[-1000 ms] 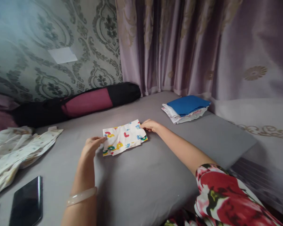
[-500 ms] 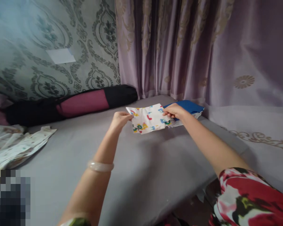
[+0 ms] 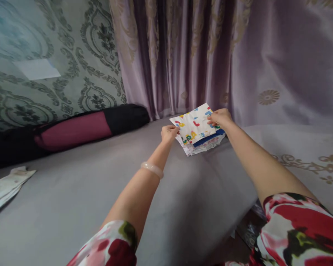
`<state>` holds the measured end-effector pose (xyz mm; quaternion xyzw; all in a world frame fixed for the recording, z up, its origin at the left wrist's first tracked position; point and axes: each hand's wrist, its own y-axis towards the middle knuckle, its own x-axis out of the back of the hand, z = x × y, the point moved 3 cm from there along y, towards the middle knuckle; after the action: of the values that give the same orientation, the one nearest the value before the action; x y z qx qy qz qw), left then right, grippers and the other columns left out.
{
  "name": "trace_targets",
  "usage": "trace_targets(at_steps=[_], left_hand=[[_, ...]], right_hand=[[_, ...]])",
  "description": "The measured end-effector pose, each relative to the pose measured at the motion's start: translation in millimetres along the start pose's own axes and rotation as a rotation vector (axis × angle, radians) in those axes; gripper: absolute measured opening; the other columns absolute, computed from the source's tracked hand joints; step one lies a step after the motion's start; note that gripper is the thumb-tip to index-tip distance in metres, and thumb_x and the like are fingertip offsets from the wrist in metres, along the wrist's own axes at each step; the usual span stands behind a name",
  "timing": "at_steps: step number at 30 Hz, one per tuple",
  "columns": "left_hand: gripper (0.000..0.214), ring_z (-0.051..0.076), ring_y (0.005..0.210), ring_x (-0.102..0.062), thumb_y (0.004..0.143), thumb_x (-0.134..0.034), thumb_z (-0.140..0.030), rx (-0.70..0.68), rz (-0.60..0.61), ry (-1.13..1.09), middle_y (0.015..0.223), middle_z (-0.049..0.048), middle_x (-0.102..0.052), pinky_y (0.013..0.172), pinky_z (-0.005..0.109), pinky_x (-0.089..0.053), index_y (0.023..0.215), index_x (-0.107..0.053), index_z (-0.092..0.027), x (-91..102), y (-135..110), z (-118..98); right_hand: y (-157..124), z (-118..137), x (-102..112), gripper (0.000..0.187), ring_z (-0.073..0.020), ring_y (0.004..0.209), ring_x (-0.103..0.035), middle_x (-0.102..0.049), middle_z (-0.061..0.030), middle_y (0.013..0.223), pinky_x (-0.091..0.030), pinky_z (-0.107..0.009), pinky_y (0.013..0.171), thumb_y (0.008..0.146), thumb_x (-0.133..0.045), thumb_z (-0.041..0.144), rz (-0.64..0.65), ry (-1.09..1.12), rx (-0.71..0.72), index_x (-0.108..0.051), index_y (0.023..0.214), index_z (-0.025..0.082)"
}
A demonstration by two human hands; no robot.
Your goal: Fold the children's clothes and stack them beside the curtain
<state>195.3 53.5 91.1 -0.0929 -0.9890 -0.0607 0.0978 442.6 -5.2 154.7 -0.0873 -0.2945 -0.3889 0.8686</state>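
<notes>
A folded white cloth [image 3: 192,125] printed with colourful letters is stretched between my two hands. My left hand [image 3: 170,133] pinches its left edge, and my right hand [image 3: 219,119] grips the right edge. Directly beneath the cloth is a stack of folded fabric: a blue folded cloth [image 3: 208,138] on top, with white printed cloths [image 3: 203,147] under it. The letter cloth covers most of the blue one. Whether it touches the stack I cannot tell.
The stack lies on a grey-sheeted bed [image 3: 100,184] by the purple curtain [image 3: 183,66]. A long black and maroon bag [image 3: 72,131] lies along the patterned wall. Pale printed clothes [image 3: 8,188] lie at the far left. The bed's edge drops off at lower right.
Both hands have carried the letter cloth to the right, from in front of the stack to over it. The view has turned somewhat to the right.
</notes>
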Motion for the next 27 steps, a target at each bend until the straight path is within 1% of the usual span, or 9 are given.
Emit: trace_targets(at_steps=[2,5,8,11,16,22,25,27], left_hand=[[0.020,0.015,0.067,-0.062,0.073,-0.068,-0.033,0.050,0.013,-0.029,0.071,0.0064,-0.072,0.063,0.024,-0.045,0.079,-0.075,-0.015,-17.4,8,4],[0.020,0.014,0.066,-0.062,0.072,-0.070,-0.031,0.131,0.015,-0.073,0.073,0.0068,-0.073,0.063,0.024,-0.046,0.081,-0.075,-0.015,-38.7,17,11],[0.020,0.014,0.065,-0.062,0.073,-0.071,-0.031,0.162,0.018,-0.093,0.073,0.0075,-0.073,0.062,0.024,-0.046,0.083,-0.075,-0.014,-54.5,23,17],[0.022,0.014,0.065,-0.062,0.073,-0.071,-0.034,0.180,0.031,-0.099,0.073,0.0078,-0.073,0.060,0.024,-0.046,0.083,-0.075,-0.014,-65.7,28,22],[0.022,0.013,0.062,-0.062,0.075,-0.070,-0.035,0.204,0.058,-0.107,0.071,0.0075,-0.073,0.057,0.022,-0.045,0.083,-0.075,-0.014,-77.3,32,34],[0.026,0.012,0.051,-0.057,0.073,-0.073,-0.037,0.192,0.111,-0.123,0.062,0.0082,-0.070,0.051,0.023,-0.043,0.075,-0.074,-0.012,-82.7,28,45],[0.026,0.010,0.046,-0.053,0.074,-0.072,-0.037,0.176,0.134,-0.131,0.060,0.0079,-0.069,0.049,0.022,-0.041,0.074,-0.074,-0.011,-82.9,27,47],[0.026,0.009,0.045,-0.051,0.075,-0.072,-0.036,0.166,0.155,-0.133,0.059,0.0074,-0.068,0.049,0.022,-0.041,0.075,-0.073,-0.011,-82.0,26,46]], right_hand=[[8,-2,4,0.004,-0.0138,0.052,-0.063,-0.066,-0.0047,0.061,-0.050,-0.021,0.047,0.077,-0.066,0.011,-0.012,-0.044,0.025,-0.067,0.081,0.012],[13,-1,10,0.005,-0.0144,0.052,-0.064,-0.065,-0.0038,0.061,-0.052,-0.022,0.050,0.079,-0.065,0.016,-0.032,-0.187,0.067,-0.068,0.082,0.013],[16,0,14,0.008,-0.0149,0.053,-0.064,-0.065,-0.0046,0.063,-0.052,-0.023,0.052,0.081,-0.063,0.020,-0.032,-0.316,0.085,-0.068,0.083,0.014],[21,-3,14,0.009,-0.0157,0.055,-0.064,-0.066,-0.0060,0.065,-0.052,-0.024,0.054,0.081,-0.062,0.019,-0.019,-0.375,0.079,-0.068,0.081,0.013],[33,-12,12,0.008,-0.0182,0.058,-0.066,-0.064,-0.0067,0.060,-0.051,-0.025,0.057,0.078,-0.062,0.017,-0.008,-0.426,0.048,-0.069,0.078,0.013],[39,-20,10,0.013,-0.0209,0.067,-0.068,-0.063,-0.0055,0.055,-0.050,-0.025,0.060,0.075,-0.063,0.018,0.010,-0.504,0.030,-0.071,0.083,0.013],[39,-23,8,0.016,-0.0222,0.072,-0.069,-0.065,-0.0072,0.058,-0.050,-0.025,0.062,0.074,-0.062,0.018,0.021,-0.532,0.019,-0.072,0.086,0.013],[39,-25,6,0.019,-0.0236,0.077,-0.069,-0.068,-0.0094,0.063,-0.050,-0.027,0.064,0.073,-0.062,0.019,0.007,-0.548,0.003,-0.072,0.089,0.013]])
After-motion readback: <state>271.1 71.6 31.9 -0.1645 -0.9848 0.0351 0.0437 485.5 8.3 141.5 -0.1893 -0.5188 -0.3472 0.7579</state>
